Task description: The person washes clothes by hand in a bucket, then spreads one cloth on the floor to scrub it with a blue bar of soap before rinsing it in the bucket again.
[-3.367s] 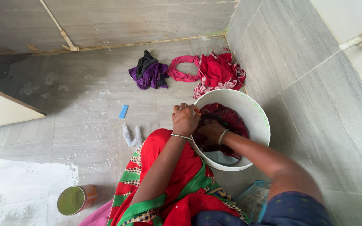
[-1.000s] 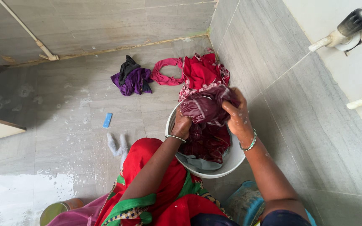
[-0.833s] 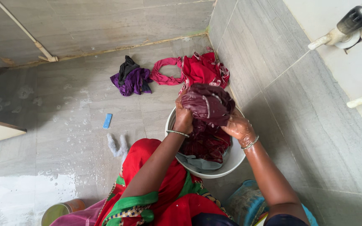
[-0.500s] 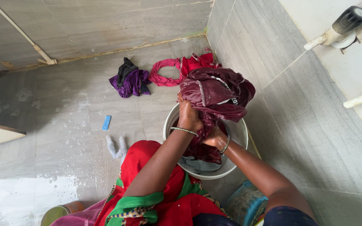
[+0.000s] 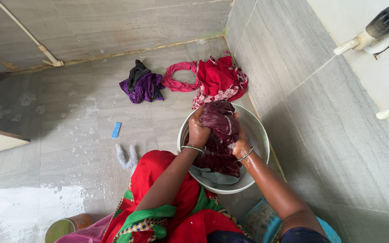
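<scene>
A wet maroon cloth [image 5: 219, 128] hangs bunched over a white bucket [image 5: 256, 130] on the grey tiled floor. My left hand [image 5: 198, 130] grips the cloth on its left side. My right hand [image 5: 240, 143] clasps it from the right, a bangle on each wrist. The lower part of the cloth trails into the bucket, where some grey water shows at the bottom. My red and green garment [image 5: 172, 202] covers my knees just in front of the bucket.
A red cloth pile [image 5: 219, 81] and a purple and black cloth pile [image 5: 142, 83] lie near the far wall. A blue soap bar [image 5: 116, 130], foam [image 5: 127, 156], an orange mug [image 5: 66, 226] and a blue tub [image 5: 266, 220] sit around me. Taps [image 5: 377, 27] jut from the right wall.
The maroon cloth, lifted high above the bucket half a second ago, has come down toward the bucket. Both hands have squeezed closer together around it.
</scene>
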